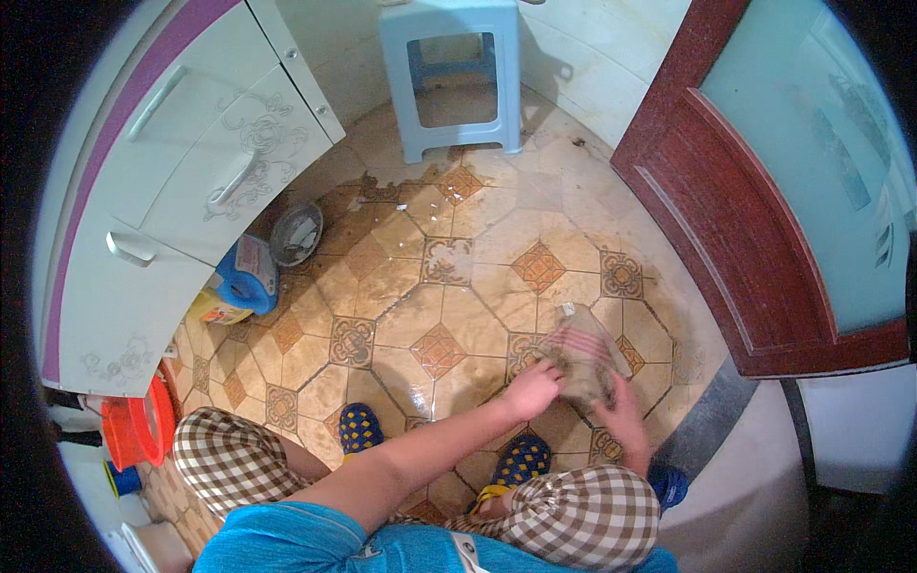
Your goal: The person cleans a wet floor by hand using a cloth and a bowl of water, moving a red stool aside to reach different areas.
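Note:
A wrinkled greyish cloth with reddish stripes and a small white tag (584,351) hangs between my two hands, low over the patterned tile floor (401,315). My left hand (534,390), at the end of the arm that crosses my body, has its fingers curled at the cloth's near left edge. My right hand (622,412) is blurred at the cloth's lower right side, with fingers spread; whether it grips the cloth I cannot tell. Small white fragments (402,207) lie scattered on the stained, wet-looking tiles farther off.
A blue plastic stool (458,136) stands by the far wall. White cabinets (179,165) line the left, with a bowl of pale pieces (297,233), a blue jug (251,276) and red basins (136,430) beside them. A dark red door (745,236) stands at right. My blue clogs (360,428) are below.

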The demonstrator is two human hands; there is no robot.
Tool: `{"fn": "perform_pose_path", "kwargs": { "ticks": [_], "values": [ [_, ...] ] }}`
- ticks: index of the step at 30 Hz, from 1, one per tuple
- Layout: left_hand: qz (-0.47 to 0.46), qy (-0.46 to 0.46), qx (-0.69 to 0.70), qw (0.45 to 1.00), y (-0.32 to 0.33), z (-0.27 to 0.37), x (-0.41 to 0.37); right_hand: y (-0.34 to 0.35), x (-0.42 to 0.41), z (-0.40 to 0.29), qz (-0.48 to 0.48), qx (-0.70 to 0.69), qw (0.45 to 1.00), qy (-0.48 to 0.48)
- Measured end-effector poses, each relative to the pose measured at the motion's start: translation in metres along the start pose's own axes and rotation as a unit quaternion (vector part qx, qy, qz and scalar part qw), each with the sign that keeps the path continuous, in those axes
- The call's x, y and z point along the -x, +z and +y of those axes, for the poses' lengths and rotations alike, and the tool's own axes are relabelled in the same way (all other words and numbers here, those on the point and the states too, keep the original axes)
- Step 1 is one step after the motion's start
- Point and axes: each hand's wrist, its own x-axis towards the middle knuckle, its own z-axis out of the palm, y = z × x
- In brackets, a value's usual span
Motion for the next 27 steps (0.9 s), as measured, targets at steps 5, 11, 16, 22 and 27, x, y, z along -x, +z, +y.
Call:
{"fn": "perform_pose_path", "kwargs": {
  "ticks": [5,11,16,22,27],
  "values": [
    [0.064,0.05,-0.067,0.994,0.059,-0.025,0.036,0.084,-0.007,-0.009,0.054,0.303,0.95,-0.05],
    [-0.006,0.035,-0.039,0.999,0.058,-0.021,0.006,0.08,-0.019,0.0,0.064,0.297,0.949,-0.086],
    [-0.039,-0.021,-0.08,0.996,0.066,-0.015,-0.019,0.082,-0.022,0.013,0.085,0.311,0.943,-0.085],
    [-0.022,-0.091,-0.144,0.985,0.045,-0.049,-0.057,0.081,-0.097,0.005,0.138,0.323,0.928,-0.127],
    [-0.064,-0.19,-0.188,0.962,0.004,-0.105,-0.118,0.07,-0.196,-0.034,0.13,0.285,0.939,-0.143]
  ]
}}
